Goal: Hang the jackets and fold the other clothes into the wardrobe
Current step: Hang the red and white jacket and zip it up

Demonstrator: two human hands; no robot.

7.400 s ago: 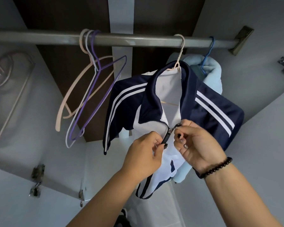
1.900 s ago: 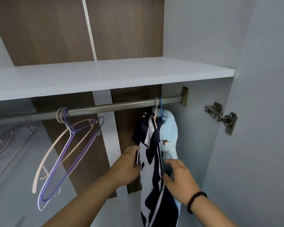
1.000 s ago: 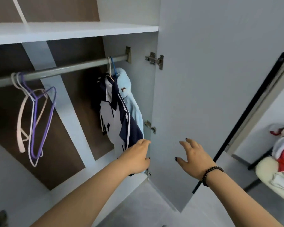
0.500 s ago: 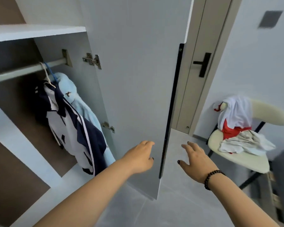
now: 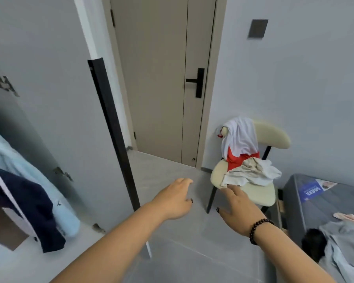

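On the grey mattress (image 5: 315, 193) at the right edge lies a blue label (image 5: 312, 189) with white writing too small to read; no other lettering shows. Both hands reach forward over the floor with nothing in them: the left hand (image 5: 175, 200) has its fingers relaxed and slightly bent, and the right hand (image 5: 238, 209), with a dark bead bracelet (image 5: 258, 229) at the wrist, has its fingers spread toward the chair (image 5: 260, 193). That cream chair stands beside the closed beige door (image 5: 161, 78), and on it are a white garment (image 5: 240, 137) draped over the backrest, a red piece (image 5: 238, 161) beneath it, and a crumpled off-white heap (image 5: 251, 174) on the seat. At the far left, inside the wardrobe, the navy jacket (image 5: 29, 205) with white stripes hangs just in front of a light blue jacket (image 5: 14, 160). The open wardrobe door (image 5: 59, 99), edged by a black strip (image 5: 112, 129), stands between them and the hands. More grey clothing (image 5: 339, 246) lies on the mattress, lower right. Bare grey floor (image 5: 172, 166) stretches from the wardrobe door to the chair.
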